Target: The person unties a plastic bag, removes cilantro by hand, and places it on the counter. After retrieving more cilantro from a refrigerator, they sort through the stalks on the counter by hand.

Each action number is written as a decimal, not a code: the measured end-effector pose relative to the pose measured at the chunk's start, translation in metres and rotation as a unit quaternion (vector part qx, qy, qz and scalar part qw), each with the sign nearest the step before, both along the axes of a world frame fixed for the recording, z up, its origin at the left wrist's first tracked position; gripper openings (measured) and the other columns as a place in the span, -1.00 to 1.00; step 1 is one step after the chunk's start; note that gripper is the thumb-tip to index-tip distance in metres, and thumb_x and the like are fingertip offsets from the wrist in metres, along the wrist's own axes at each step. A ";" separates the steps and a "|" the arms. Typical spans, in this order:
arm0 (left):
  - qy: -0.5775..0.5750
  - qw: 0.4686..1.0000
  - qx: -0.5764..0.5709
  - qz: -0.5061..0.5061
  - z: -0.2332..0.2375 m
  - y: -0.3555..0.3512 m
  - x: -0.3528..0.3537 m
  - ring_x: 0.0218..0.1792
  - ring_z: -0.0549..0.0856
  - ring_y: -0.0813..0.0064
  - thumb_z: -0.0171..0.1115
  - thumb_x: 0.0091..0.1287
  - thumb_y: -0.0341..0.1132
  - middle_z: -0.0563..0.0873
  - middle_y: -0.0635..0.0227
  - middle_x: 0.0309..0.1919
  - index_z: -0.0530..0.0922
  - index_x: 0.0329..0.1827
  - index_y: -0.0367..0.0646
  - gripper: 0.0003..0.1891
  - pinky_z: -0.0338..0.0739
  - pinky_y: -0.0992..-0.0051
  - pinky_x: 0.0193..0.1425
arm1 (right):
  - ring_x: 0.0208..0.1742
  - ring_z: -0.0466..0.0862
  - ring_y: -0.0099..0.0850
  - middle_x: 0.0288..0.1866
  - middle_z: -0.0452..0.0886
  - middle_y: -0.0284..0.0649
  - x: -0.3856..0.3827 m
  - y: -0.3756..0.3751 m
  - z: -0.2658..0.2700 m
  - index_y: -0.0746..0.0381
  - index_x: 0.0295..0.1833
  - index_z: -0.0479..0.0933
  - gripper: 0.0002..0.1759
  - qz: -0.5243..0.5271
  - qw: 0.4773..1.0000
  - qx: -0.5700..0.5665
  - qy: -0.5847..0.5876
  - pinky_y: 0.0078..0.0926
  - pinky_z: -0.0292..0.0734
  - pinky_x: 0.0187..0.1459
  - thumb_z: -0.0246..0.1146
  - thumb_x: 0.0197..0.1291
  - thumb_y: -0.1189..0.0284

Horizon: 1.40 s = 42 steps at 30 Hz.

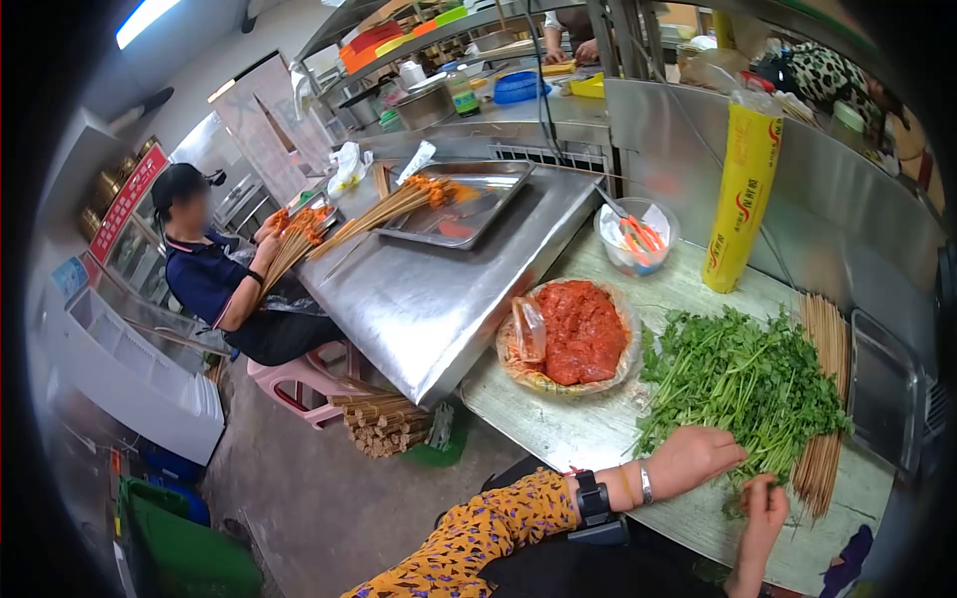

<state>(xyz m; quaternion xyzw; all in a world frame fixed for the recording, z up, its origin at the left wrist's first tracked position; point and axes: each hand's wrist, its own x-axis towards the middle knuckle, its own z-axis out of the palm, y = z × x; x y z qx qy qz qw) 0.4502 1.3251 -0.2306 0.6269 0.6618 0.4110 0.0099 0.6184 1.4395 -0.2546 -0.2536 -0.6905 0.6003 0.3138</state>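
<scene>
At the near edge of a pile of cilantro, my left hand is closed, its fingertips curled together beside the stems. Just below and to the right, my right hand has its fingers pinched together, with a small dark bit at the tips. What either hand grips is too small to make out. Thin wooden skewers lie in a bundle right of the cilantro. To its left sits a lined bowl of red marinated meat, with a clear plastic piece resting on its left side.
Behind the cilantro stand a yellow cling film roll and a clear tub with orange-handled tools. A metal tray lies at right. Left, a seated co-worker holds skewers at a steel table bearing another tray.
</scene>
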 end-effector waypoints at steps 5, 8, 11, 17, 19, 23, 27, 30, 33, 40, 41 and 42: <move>-0.142 0.987 -0.059 -0.038 -0.001 -0.012 0.006 -0.31 0.70 0.15 0.24 0.31 -0.28 0.71 0.23 -0.32 0.66 -0.14 -0.07 -0.85 0.58 0.30 -0.26 | -0.18 0.56 -0.61 -0.11 0.58 -0.36 -0.007 -0.020 0.017 0.29 0.27 0.43 -0.50 0.088 0.985 -0.145 0.023 -0.66 0.49 -0.19 0.31 0.20 0.54; -0.278 0.946 -0.155 -0.051 0.002 -0.027 0.003 -0.45 0.71 0.39 0.18 0.40 -0.23 0.72 0.26 -0.44 0.67 -0.07 -0.12 -0.79 0.56 0.48 -0.34 | -0.21 0.58 -0.56 -0.28 0.60 -0.35 -0.013 -0.022 0.015 0.34 -0.06 0.64 -0.81 0.087 0.995 -0.006 -0.051 -0.61 0.46 -0.15 0.31 0.22 0.51; -0.338 0.918 -0.187 -0.093 -0.003 -0.038 -0.001 -0.57 0.61 0.66 0.23 0.40 -0.30 0.67 0.42 -0.58 0.68 -0.13 -0.19 -0.84 0.47 0.60 -0.44 | -0.22 0.54 -0.57 -0.23 0.55 -0.35 -0.015 -0.037 0.008 0.33 -0.10 0.60 -0.84 0.138 0.981 -0.122 0.064 -0.58 0.46 -0.18 0.23 0.32 0.45; -0.356 0.914 -0.180 -0.066 -0.010 -0.042 -0.004 -0.49 0.58 0.60 0.28 0.33 -0.37 0.67 0.36 -0.45 0.68 -0.15 -0.22 -0.87 0.44 0.59 -0.39 | -0.17 0.48 -0.54 -0.06 0.52 -0.25 -0.015 -0.031 -0.007 0.30 -0.13 0.49 -0.70 0.174 0.957 -0.202 0.113 -0.55 0.44 -0.10 -0.05 0.53 0.32; -0.275 0.953 -0.124 -0.016 -0.005 -0.035 -0.020 -0.45 0.58 0.64 0.26 0.34 -0.44 0.63 0.39 -0.36 0.66 -0.13 -0.24 -0.89 0.47 0.61 -0.39 | -0.23 0.48 -0.56 -0.13 0.56 -0.24 -0.011 -0.027 -0.011 0.29 -0.09 0.46 -0.67 0.166 0.951 -0.241 0.095 -0.56 0.43 -0.12 -0.12 0.56 0.28; -0.105 0.990 -0.064 0.072 0.017 0.002 -0.035 -0.46 0.59 0.49 0.33 0.23 -0.45 0.63 0.33 -0.35 0.67 -0.16 -0.20 -0.86 0.49 0.51 -0.38 | -0.31 0.46 -0.60 -0.31 0.57 -0.34 -0.007 -0.024 -0.025 0.27 -0.13 0.51 -0.62 0.181 0.944 -0.267 0.069 -0.61 0.43 -0.17 -0.10 0.55 0.23; 0.108 0.985 -0.050 0.123 0.004 0.042 -0.035 -0.41 0.63 0.25 0.39 0.14 -0.41 0.62 0.26 -0.36 0.68 -0.24 -0.16 -0.86 0.52 0.39 -0.34 | -0.33 0.45 -0.62 -0.33 0.57 -0.35 -0.007 -0.017 -0.038 0.27 -0.13 0.52 -0.61 0.205 0.945 -0.251 0.040 -0.66 0.39 -0.22 -0.10 0.55 0.22; 0.083 0.986 -0.067 0.128 -0.004 0.047 -0.035 -0.35 0.64 0.17 0.39 0.11 -0.39 0.61 0.25 -0.34 0.66 -0.28 -0.16 -0.86 0.53 0.31 -0.30 | -0.36 0.47 -0.62 -0.37 0.58 -0.32 -0.005 -0.016 -0.037 0.25 -0.12 0.48 -0.64 0.198 0.941 -0.271 0.040 -0.65 0.38 -0.25 -0.12 0.55 0.25; 0.027 0.993 -0.026 0.112 -0.003 0.032 -0.047 -0.40 0.63 0.34 0.36 0.20 -0.39 0.62 0.33 -0.40 0.64 -0.27 -0.15 -0.91 0.50 0.40 -0.37 | -0.42 0.45 -0.66 -0.39 0.57 -0.37 -0.006 -0.018 -0.036 0.28 -0.14 0.53 -0.61 0.199 0.945 -0.253 0.064 -0.70 0.38 -0.32 -0.08 0.54 0.22; -0.623 0.780 0.016 0.059 0.026 -0.018 -0.065 -0.49 0.56 0.67 0.17 0.45 -0.32 0.71 0.36 -0.34 0.56 -0.12 -0.17 -0.89 0.43 0.66 -0.44 | -0.50 0.42 -0.65 -0.46 0.57 -0.32 -0.007 -0.016 -0.031 0.25 -0.13 0.49 -0.67 0.202 0.937 -0.283 0.037 -0.72 0.35 -0.41 -0.08 0.54 0.27; -0.633 0.774 0.012 0.034 0.023 -0.025 -0.064 -0.48 0.57 0.66 0.16 0.45 -0.33 0.71 0.34 -0.33 0.56 -0.11 -0.17 -0.89 0.44 0.65 -0.43 | -0.50 0.42 -0.65 -0.46 0.57 -0.32 -0.009 -0.019 -0.030 0.25 -0.13 0.49 -0.67 0.204 0.936 -0.284 0.038 -0.72 0.35 -0.41 -0.08 0.54 0.27; -0.643 0.766 0.007 0.006 0.021 -0.030 -0.062 -0.48 0.58 0.64 0.16 0.45 -0.34 0.72 0.32 -0.33 0.55 -0.10 -0.18 -0.89 0.46 0.64 -0.42 | -0.49 0.42 -0.66 -0.44 0.56 -0.33 -0.011 -0.020 -0.028 0.26 -0.10 0.50 -0.69 0.204 0.937 -0.279 0.044 -0.72 0.36 -0.40 -0.06 0.53 0.28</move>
